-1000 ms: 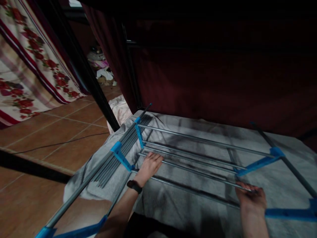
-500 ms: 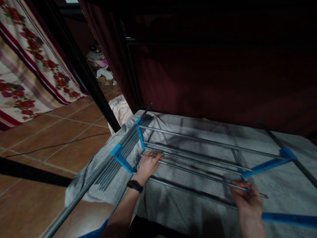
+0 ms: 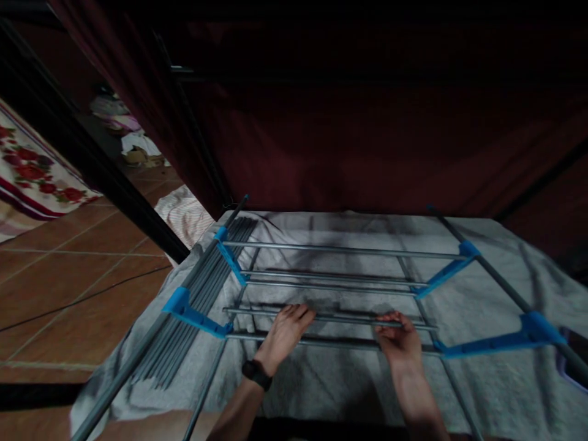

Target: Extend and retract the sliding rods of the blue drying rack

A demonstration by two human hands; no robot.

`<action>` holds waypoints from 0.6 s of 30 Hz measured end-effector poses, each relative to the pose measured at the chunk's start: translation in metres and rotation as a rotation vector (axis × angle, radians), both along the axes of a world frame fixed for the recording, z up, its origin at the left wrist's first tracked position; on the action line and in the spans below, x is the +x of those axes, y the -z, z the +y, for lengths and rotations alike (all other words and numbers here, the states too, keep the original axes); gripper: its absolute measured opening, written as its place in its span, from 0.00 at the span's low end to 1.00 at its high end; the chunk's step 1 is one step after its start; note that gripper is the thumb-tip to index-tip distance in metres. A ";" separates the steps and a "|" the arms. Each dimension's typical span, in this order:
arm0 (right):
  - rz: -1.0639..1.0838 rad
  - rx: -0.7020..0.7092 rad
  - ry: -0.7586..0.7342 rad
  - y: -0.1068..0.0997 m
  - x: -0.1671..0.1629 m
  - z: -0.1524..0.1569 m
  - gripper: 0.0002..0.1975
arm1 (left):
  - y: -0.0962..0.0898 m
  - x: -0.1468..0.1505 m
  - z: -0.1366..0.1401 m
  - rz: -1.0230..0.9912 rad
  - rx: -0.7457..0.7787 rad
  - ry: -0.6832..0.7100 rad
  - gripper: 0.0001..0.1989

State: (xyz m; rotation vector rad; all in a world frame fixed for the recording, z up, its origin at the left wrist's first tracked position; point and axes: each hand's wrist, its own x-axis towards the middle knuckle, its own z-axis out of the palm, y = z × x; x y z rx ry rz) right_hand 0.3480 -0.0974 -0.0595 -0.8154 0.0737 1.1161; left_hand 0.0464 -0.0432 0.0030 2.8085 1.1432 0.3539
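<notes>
While both grips curl around one loose thin grey metal rod [image 3: 321,316], left hand [image 3: 287,334] and right hand [image 3: 399,339] level it between the blue plastic brackets [image 3: 195,313] of the rack frame lying on grey cloth [image 3: 321,380].

Grey metal rods [image 3: 321,318] ran between bright blue brackets [image 3: 195,312] over a grey cloth [image 3: 321,380] — behind it, a dark maroon curtain [image 3: 367,141].
</notes>
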 end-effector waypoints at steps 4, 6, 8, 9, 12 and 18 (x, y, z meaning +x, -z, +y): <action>0.116 -0.103 -0.036 -0.007 -0.023 -0.003 0.08 | -0.007 0.001 0.005 -0.050 0.008 -0.010 0.12; 0.146 -0.110 -0.042 -0.012 -0.029 -0.002 0.09 | -0.008 0.000 0.007 -0.065 0.025 -0.026 0.12; 0.168 -0.111 -0.011 -0.018 -0.031 0.001 0.10 | -0.007 -0.001 0.008 -0.067 0.049 -0.049 0.13; 0.170 -0.104 0.012 -0.021 -0.032 0.002 0.10 | -0.007 -0.002 0.008 -0.066 0.061 -0.056 0.13; 0.148 -0.061 0.056 -0.029 -0.032 0.002 0.09 | -0.004 -0.004 0.007 -0.060 0.088 -0.061 0.13; 0.121 -0.028 -0.099 -0.040 -0.030 -0.003 0.09 | -0.011 -0.003 0.009 -0.050 0.080 -0.033 0.13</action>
